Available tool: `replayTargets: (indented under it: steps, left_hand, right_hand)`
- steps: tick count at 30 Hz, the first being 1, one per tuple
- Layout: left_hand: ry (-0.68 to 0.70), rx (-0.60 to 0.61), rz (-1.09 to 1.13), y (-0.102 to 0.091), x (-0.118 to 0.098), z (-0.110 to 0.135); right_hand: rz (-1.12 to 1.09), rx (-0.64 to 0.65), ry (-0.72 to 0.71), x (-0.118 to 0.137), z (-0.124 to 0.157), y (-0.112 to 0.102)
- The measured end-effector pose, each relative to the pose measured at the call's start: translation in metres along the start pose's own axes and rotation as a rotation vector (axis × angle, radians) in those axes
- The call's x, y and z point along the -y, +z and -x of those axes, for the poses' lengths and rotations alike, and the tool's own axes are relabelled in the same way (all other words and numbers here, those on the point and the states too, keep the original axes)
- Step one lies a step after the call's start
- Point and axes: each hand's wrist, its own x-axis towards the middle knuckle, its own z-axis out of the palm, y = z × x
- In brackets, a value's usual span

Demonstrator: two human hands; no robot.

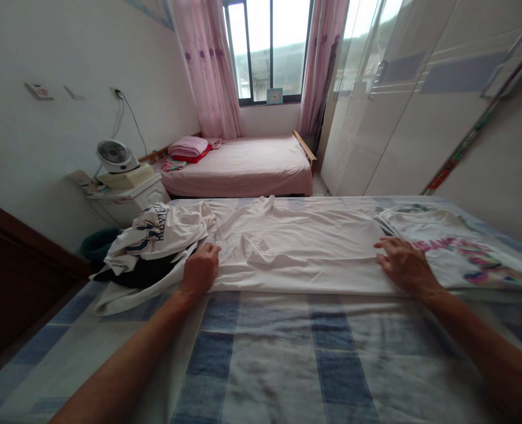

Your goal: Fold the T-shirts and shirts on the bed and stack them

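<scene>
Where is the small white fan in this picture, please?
In the head view, the small white fan is at the left, by the wall, on a box on the white bedside cabinet, behind the pile of clothes near the left hand.

Bed (278, 359): covered by a blue-and-white checked sheet; a white garment (296, 247) lies spread flat across its middle; a heap of crumpled clothes (155, 241) lies at the left; a printed T-shirt (455, 253) lies flat at the right.
</scene>
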Motion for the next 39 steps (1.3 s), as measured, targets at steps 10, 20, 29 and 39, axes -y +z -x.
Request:
replayTargets:
  steps: [10, 20, 29, 39]
  left_hand:
    - [0.520, 0.032, 0.573, -0.015, -0.029, 0.030]
    - [0.544, 0.253, 0.532, -0.009, -0.030, 0.039]
    - [0.538, 0.273, 0.570, -0.009, -0.029, 0.039]
    - [0.533, 0.309, 0.598, -0.009, -0.028, 0.040]
  right_hand:
    - [-0.542, 0.161, -0.456, 0.175, -0.042, -0.020]
    - [-0.344, 0.287, -0.285, 0.281, -0.082, 0.015]
    - [-0.400, 0.304, -0.092, 0.290, -0.111, 0.030]
    - [-0.368, 0.344, -0.189, 0.305, -0.108, 0.040]
